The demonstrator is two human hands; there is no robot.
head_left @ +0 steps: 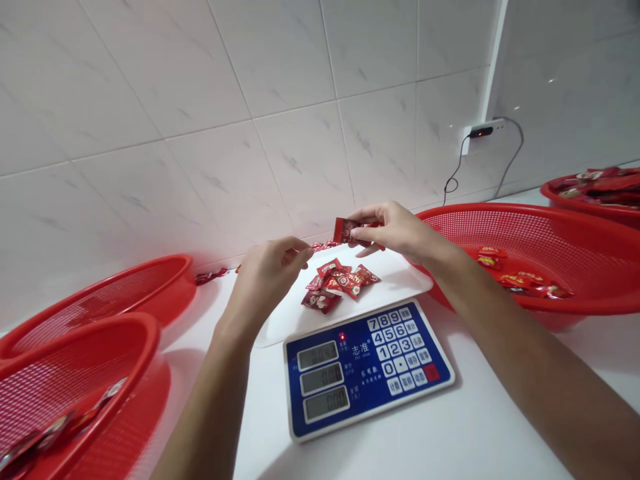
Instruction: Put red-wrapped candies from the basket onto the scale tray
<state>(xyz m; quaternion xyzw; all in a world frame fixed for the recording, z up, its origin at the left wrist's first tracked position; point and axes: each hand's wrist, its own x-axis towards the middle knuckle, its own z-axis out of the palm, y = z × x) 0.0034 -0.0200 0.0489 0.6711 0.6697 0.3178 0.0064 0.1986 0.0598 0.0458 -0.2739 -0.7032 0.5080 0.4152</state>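
Over the right part of a white scale tray (287, 320), my right hand (393, 230) grips a small red candy packet (345, 231) between thumb and fingers. More red is visible under those fingers. My left hand (273, 270) is above the tray's left side, its thumb and fingers curled together. Whether anything is between its fingertips is hidden. Several red candy packets (345, 281) lie in a loose pile on the tray between both hands. In front of the tray is the scale's blue keypad and display panel (370, 370), its screens lit with digits.
Red mesh baskets (150, 327) stand on the left, the nearer holding wrapped packets. A large red basket (590, 267) with several packets is on the right, another filled one (600, 193) behind it. More packets (213, 275) lie along the tiled wall. A cable (453, 183) hangs from a socket.
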